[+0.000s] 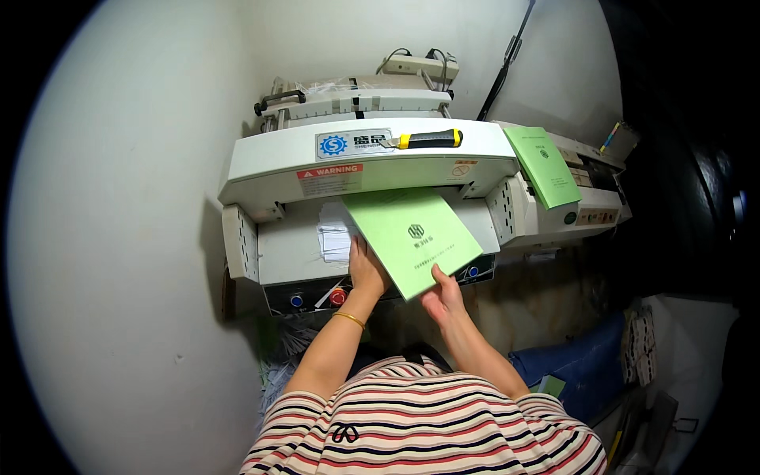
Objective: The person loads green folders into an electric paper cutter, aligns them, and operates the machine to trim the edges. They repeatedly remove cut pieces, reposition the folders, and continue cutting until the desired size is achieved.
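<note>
A green-covered booklet [416, 237] lies tilted, its far end reaching under the front beam of a white paper cutter [368, 166]. My right hand [445, 296] grips its near edge, thumb on the cover and fingers underneath. Against the booklet's left edge is my left hand [368, 269], closed along its side with the fingertips partly hidden. Just left of that hand, a loose pile of white paper strips [336, 232] rests on the cutter's bed. A yellow-and-black utility knife [427, 140] lies on top of the beam.
Below the bed's front edge are a red push button [338, 297] and blue buttons [297, 301]. Another green booklet [546, 168] lies on the machine at the right. Paper scraps [285, 360] are heaped at lower left, and a blue bag-like thing [578, 368] is at lower right.
</note>
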Motion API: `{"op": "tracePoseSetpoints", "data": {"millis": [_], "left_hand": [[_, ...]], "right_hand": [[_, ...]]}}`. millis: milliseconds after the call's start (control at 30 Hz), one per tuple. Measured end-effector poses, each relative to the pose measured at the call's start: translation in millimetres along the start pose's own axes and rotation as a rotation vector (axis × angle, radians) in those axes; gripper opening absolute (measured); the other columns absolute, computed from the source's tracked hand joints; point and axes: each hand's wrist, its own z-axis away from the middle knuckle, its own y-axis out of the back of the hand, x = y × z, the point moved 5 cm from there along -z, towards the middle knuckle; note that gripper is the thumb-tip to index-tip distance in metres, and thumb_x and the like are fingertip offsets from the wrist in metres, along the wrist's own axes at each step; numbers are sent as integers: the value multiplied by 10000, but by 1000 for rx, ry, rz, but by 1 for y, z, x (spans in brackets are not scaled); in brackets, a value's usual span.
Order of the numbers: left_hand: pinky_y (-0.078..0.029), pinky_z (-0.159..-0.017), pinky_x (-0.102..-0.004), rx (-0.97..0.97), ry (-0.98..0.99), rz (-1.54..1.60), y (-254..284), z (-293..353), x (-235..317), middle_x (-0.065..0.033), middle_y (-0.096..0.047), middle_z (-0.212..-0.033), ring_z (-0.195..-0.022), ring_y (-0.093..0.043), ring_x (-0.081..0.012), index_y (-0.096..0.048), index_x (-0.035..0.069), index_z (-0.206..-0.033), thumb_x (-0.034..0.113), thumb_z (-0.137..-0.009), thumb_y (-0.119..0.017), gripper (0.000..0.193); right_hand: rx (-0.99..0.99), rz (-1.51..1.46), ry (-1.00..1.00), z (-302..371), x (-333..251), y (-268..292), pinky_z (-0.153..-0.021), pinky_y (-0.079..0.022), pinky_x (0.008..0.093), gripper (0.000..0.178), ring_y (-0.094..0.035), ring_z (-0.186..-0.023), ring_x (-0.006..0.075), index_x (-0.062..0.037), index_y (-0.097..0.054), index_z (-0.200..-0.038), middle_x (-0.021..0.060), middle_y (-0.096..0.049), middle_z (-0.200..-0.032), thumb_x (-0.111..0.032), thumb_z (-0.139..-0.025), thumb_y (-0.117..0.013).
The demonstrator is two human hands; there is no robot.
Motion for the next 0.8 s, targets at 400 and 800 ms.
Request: {"op": "tracePoseSetpoints", "data": {"millis": [400,800], "left_hand": [[-238,-1100,-486,-194,124,47,-20,-25,-18,-186,-502,-1280,-1253,-398,-348,-586,60,-1159,279,-840,-562,387],[-281,-1056,-478,41,145,15,-18,-55,-27,-220,-395,-1278,-1240,-343,-409,-419,43,-1282,374,-816,-651,617]], "right_hand": [[85,-205,-265,-131,29,-86,-1078,-359,460,354,-466,-1214,313,26,-432,-1236,164,-474,-1289,-109,-927,-542],[39,423,-129,-142,-27,-46,-871,-498,359,542,-567,-1018,233,33,-341,-1336,151,-541,-1157,-28,-846,-563]]}}
